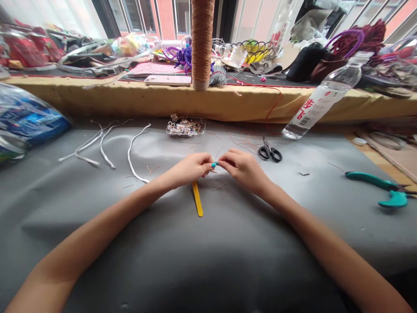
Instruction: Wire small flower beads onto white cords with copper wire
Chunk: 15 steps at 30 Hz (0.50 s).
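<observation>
My left hand (194, 167) and my right hand (239, 168) meet fingertip to fingertip over the grey sheet, both closed in a pinch. A thin strand (219, 152) rises from between the fingertips. Whatever small piece sits in my left fingers is mostly hidden; pale ends (215, 172) poke out below. A yellow flat stick (197, 201) extends from under my left hand; I cannot tell whether it is held or lying there. Beyond the hands is a clear box (185, 127) of small white and dark pieces. Black-handled scissors (270, 151) lie past my right hand.
White cords (130, 152) and short strand scraps lie to the left. Teal-handled pliers (374, 180) are at the right. A water bottle (325, 98) leans against the ledge (130, 98), which carries clutter and a brown thread-wrapped post (202, 48). A blue bag (29, 113) sits far left.
</observation>
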### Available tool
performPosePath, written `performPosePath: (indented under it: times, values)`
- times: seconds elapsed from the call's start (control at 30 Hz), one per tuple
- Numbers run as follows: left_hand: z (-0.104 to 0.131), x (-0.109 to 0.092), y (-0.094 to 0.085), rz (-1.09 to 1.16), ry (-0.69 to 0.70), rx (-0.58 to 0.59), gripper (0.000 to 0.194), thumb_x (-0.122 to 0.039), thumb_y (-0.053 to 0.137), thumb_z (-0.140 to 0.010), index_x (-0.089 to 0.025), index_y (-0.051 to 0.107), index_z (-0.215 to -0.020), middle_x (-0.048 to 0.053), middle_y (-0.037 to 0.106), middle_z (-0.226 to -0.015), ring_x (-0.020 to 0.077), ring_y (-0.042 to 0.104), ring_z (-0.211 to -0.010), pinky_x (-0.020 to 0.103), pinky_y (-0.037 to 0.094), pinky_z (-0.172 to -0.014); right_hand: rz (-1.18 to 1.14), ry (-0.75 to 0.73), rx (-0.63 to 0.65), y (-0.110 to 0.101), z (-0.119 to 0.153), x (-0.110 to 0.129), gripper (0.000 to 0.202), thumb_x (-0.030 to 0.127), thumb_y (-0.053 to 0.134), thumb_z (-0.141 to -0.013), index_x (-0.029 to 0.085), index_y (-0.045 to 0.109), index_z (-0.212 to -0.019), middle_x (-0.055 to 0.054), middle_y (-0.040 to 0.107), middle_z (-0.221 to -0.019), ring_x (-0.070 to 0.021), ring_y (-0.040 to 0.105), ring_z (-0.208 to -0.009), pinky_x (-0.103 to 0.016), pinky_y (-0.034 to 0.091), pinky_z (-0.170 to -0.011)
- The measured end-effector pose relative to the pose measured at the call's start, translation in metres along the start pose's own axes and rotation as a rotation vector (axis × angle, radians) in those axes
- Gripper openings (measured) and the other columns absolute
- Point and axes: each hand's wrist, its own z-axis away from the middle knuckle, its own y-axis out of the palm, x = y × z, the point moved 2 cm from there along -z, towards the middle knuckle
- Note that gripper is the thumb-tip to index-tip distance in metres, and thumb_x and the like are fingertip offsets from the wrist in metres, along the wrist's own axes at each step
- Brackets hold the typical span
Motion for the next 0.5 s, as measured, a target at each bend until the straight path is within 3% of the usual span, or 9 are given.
performPosePath:
  times: [0.13, 0.27, 0.5]
  values:
    - [0.002, 0.0, 0.005, -0.257, 0.047, -0.066, 0.015, -0.019, 0.039, -0.077, -0.018, 0.041, -0.062, -0.003, 0.045, -0.056, 0.0107, 0.04, -0.055, 0.022, 0.028, -0.054, 0.293, -0.066, -0.04, 0.001, 0.005, 0.01, 0.027, 0.024, 0.04, -0.085, 0.014, 0.062, -0.074, -0.005, 0.058, -0.073, -0.0112, 0.046, -0.058, -0.024, 0.029, -0.053]
    - [0.0, 0.003, 0.005, -0.178, 0.043, -0.074, 0.016, -0.023, 0.036, -0.08, -0.018, 0.04, -0.065, -0.003, 0.046, -0.059, 0.0107, 0.04, -0.057, 0.023, 0.029, -0.055, 0.459, -0.112, -0.091, 0.001, 0.013, 0.023, 0.032, 0.023, 0.036, -0.085, 0.015, 0.061, -0.068, -0.004, 0.056, -0.065, -0.0098, 0.04, -0.05, -0.025, 0.022, -0.048]
    - [-0.002, 0.005, 0.002, -0.042, 0.067, -0.199, 0.017, -0.027, 0.039, -0.082, -0.018, 0.042, -0.069, -0.003, 0.045, -0.061, 0.0093, 0.04, -0.058, 0.022, 0.031, -0.055, 0.52, -0.275, -0.188, 0.005, 0.022, 0.031, 0.032, 0.02, 0.034, -0.088, 0.016, 0.064, -0.078, -0.004, 0.057, -0.063, -0.01, 0.042, -0.05, -0.026, 0.024, -0.051]
